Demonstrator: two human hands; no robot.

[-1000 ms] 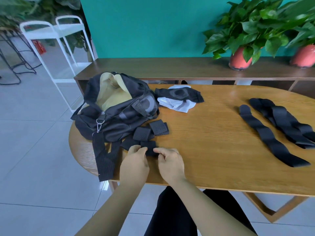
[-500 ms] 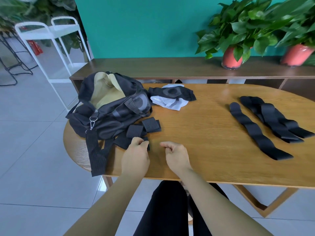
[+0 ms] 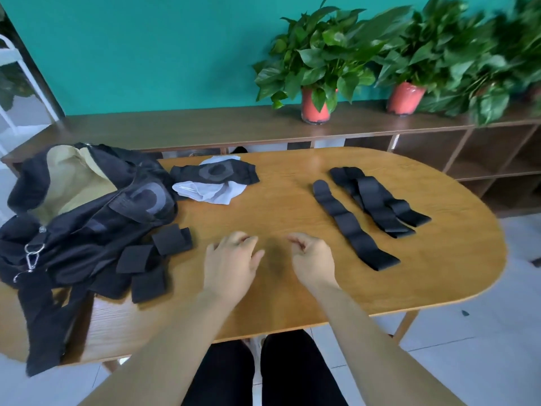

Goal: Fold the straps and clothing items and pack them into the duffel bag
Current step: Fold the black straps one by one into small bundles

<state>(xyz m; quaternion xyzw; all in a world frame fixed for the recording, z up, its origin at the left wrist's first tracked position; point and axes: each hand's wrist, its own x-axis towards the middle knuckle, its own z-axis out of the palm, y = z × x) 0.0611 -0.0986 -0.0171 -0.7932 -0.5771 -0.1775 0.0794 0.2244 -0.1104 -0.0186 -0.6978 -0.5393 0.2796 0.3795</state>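
The black duffel bag (image 3: 87, 218) lies open at the table's left end, its pale yellow lining showing. Several folded black straps (image 3: 146, 265) sit stacked against its front. My left hand (image 3: 231, 262) and my right hand (image 3: 313, 256) hover over the bare wood mid-table, fingers loosely curled, holding nothing. A long black strap (image 3: 351, 227) lies unfolded to the right of my right hand. Two more long black straps (image 3: 377, 200) lie beyond it. A black garment (image 3: 216, 172) rests on a white one (image 3: 210, 193) behind my hands.
The oval wooden table (image 3: 292, 297) has its front edge close to my dark-trousered legs. Behind it runs a low brown shelf unit (image 3: 190, 124) with two red plant pots (image 3: 314, 108). The bag's shoulder strap (image 3: 41, 326) hangs over the table's left edge.
Both hands have let go of the folded strap by the bag and moved right and apart, over bare table. The view has swung right, bringing the long straps nearer centre.
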